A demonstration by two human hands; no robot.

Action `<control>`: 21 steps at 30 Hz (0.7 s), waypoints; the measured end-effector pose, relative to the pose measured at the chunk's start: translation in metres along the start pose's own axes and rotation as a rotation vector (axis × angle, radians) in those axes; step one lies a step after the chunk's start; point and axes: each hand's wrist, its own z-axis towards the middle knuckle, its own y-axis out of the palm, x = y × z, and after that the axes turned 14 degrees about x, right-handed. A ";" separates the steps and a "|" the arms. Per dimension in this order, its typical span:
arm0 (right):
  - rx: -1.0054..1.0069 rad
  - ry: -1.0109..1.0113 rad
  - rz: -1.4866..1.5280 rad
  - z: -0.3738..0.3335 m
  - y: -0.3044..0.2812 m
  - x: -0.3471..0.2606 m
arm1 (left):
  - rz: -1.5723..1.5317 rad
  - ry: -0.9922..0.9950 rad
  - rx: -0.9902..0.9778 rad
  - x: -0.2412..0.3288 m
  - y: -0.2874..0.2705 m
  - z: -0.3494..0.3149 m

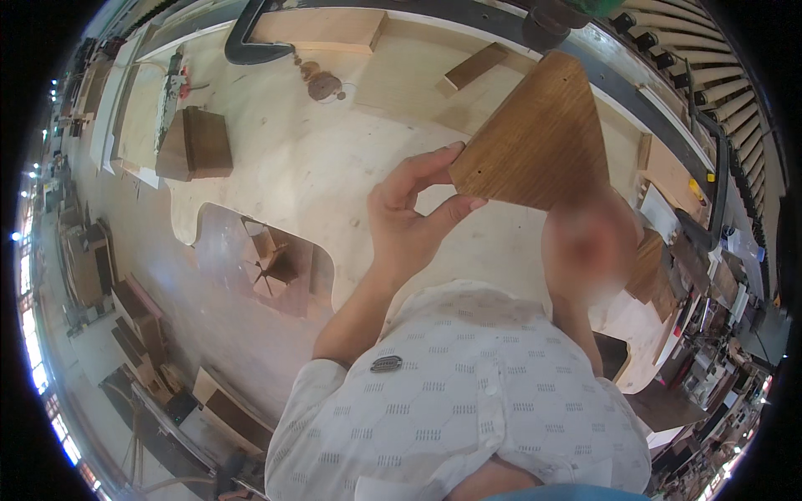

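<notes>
Above the worktable I have a brown wooden piece (535, 134) with slanting sides and a few small dark holes in its face. My left hand (409, 213) closes on its left corner, thumb beneath and fingers behind the edge. At the lower right corner is my right hand (589, 246); it is blurred and its separate fingers do not show, but the wood runs into its grip. A similar tapered wooden block (196, 144) stands at the left of the table. Near the far edge lies a short wooden strip (476, 65).
The pale worktable (292, 142) has a curved cutout by my left arm, with wooden pieces (271, 259) below it. A dark clamp (248, 37) and a light board (322, 29) are at the far edge. Wood offcuts (647, 263) lie right; slatted rollers (702, 50) stand far right.
</notes>
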 end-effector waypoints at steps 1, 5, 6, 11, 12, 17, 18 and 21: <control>0.008 -0.007 0.006 -0.001 -0.002 0.001 | 0.001 0.025 -0.011 0.006 -0.001 -0.001; -0.016 -0.038 -0.050 -0.028 -0.013 0.037 | 0.038 0.121 0.001 0.017 -0.002 0.000; -0.058 0.041 -0.092 -0.049 -0.019 0.048 | 0.040 0.120 0.007 0.019 -0.001 -0.001; -0.048 0.321 -0.042 -0.059 -0.021 0.040 | 0.011 0.169 -0.094 0.028 -0.003 -0.006; -0.068 0.254 -0.115 -0.058 -0.022 0.039 | 0.001 0.164 -0.063 0.029 -0.002 -0.007; -0.025 0.329 -0.055 -0.048 -0.025 0.022 | -0.029 0.169 -0.020 0.034 0.004 -0.008; 0.017 0.549 0.126 -0.048 -0.026 0.016 | -0.021 0.182 -0.049 0.033 0.002 -0.008; 0.083 0.374 0.134 -0.027 -0.019 -0.001 | -0.003 0.191 -0.102 0.028 -0.002 -0.010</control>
